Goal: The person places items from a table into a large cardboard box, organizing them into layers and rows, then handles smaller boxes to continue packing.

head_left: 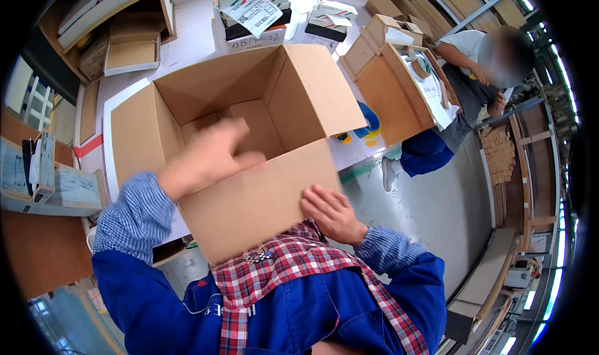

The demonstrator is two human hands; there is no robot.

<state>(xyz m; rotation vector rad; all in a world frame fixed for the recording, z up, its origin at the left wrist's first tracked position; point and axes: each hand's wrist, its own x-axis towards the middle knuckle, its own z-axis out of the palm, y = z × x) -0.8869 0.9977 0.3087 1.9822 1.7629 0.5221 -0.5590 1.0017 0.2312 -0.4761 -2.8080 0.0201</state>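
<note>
An open brown cardboard box (pixel 249 186) stands on the table in front of me with its flaps folded outward. Its inside shows bare cardboard walls and folded panels at the bottom. My left hand (pixel 212 152), blurred by motion, hovers over the near left part of the opening, thumb and fingers apart, with nothing visible in it. My right hand (pixel 331 214) lies flat against the right end of the near flap, fingers stretched out.
Beyond the box are small printed cartons (pixel 253 12) with papers on the white table (pixel 193 30). A blue-and-yellow object (pixel 369 121) lies to the right. A wooden desk (pixel 387 96) stands farther right, with a person (pixel 465 55) beside it. Shelving (pixel 112 18) rises at the far left.
</note>
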